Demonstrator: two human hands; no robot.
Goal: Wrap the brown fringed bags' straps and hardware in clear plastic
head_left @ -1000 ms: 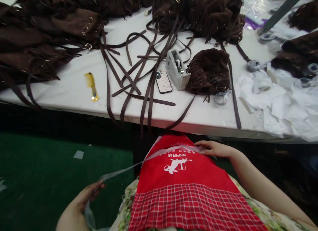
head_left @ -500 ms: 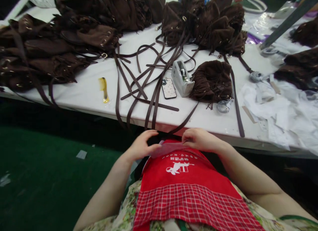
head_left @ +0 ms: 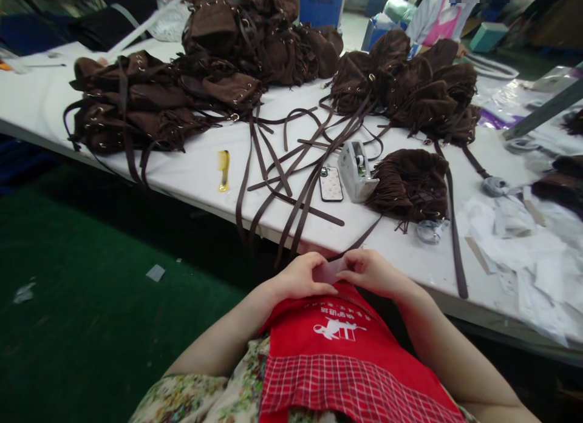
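Low in front of the red apron [head_left: 337,350], a thin, translucent plastic piece [head_left: 330,270] spans the gap between my hands. My right hand [head_left: 374,271] pinches its right end with curled fingers. My left hand [head_left: 298,278] is curved round the left end, thumb underneath; the contact of its fingertips is partly hidden. Just beyond them, brown straps [head_left: 298,219] hang over the table edge. A grey tape dispenser [head_left: 357,174] and a phone [head_left: 331,184] lie farther in, beside a brown fringed bag [head_left: 410,183].
Brown bags [head_left: 150,101] are piled along the left of the white table [head_left: 191,168], and more bags [head_left: 410,83] stand at the back. A yellow comb [head_left: 223,170] lies near the front edge. Crumpled white paper [head_left: 523,241] covers the right side. A metal post [head_left: 546,110] slants at right.
My left hand has moved right, close to my right hand, and its fingers have closed round the plastic piece. The head view has shifted, showing more of the table's far side and left.
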